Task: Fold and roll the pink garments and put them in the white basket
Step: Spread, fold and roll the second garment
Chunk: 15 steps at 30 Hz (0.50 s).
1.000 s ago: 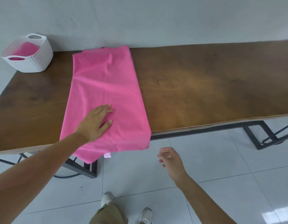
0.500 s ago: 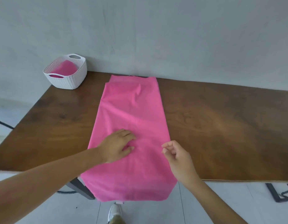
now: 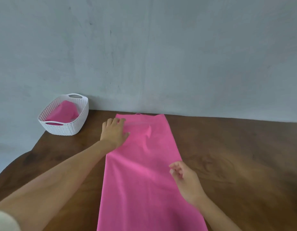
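A pink garment [image 3: 141, 172], folded into a long strip, lies flat on the wooden table [image 3: 236, 155], running from the wall toward me. My left hand [image 3: 113, 131] rests flat on its far left corner with the fingers stretched out. My right hand [image 3: 184, 179] hovers over the strip's right edge near the middle, fingers loosely curled and holding nothing. The white basket [image 3: 64, 129] stands at the table's far left corner with another pink garment [image 3: 62, 111] inside it.
A grey wall [image 3: 161, 55] runs along the far edge of the table. The table's left edge falls away below the basket. Bare wood stretches to the right of the strip.
My left hand has slid up the strip from its near part to the far left corner. My right hand came up from below the table edge to the strip's right edge. The view tilted up.
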### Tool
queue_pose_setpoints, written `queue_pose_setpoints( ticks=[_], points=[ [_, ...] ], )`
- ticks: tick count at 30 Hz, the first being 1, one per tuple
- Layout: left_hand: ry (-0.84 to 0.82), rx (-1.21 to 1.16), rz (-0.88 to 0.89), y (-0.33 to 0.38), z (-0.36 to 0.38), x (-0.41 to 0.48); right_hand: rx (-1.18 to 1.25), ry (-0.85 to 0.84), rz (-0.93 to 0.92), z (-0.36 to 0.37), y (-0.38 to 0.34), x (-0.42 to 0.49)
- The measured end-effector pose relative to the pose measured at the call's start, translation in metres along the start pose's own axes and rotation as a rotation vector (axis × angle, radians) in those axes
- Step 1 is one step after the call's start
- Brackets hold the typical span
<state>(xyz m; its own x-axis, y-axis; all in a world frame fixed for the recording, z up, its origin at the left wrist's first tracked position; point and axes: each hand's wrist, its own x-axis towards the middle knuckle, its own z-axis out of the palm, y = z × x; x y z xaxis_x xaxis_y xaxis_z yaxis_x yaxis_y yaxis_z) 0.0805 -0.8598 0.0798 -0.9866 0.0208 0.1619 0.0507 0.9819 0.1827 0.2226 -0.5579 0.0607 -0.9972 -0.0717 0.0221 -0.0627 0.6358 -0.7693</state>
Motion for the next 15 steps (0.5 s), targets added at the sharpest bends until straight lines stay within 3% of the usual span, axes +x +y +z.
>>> queue_pose_setpoints(
  ticks=[4, 8, 12, 15],
  points=[
    [0.103, -0.086, 0.085, -0.004, 0.018, 0.002, -0.023, 0.021, 0.02, 0.009, -0.002, 0.013],
    [0.234, -0.192, 0.295, 0.001, 0.039, -0.022, -0.052, 0.014, 0.023, 0.01, -0.004, 0.025],
    [0.067, -0.203, 0.458, 0.005, 0.058, -0.051, -0.087, 0.023, 0.012, 0.008, -0.005, 0.043],
    [0.02, -0.258, 0.379, 0.002, 0.061, -0.061, -0.125, -0.006, 0.007, 0.009, -0.007, 0.06]
  ],
)
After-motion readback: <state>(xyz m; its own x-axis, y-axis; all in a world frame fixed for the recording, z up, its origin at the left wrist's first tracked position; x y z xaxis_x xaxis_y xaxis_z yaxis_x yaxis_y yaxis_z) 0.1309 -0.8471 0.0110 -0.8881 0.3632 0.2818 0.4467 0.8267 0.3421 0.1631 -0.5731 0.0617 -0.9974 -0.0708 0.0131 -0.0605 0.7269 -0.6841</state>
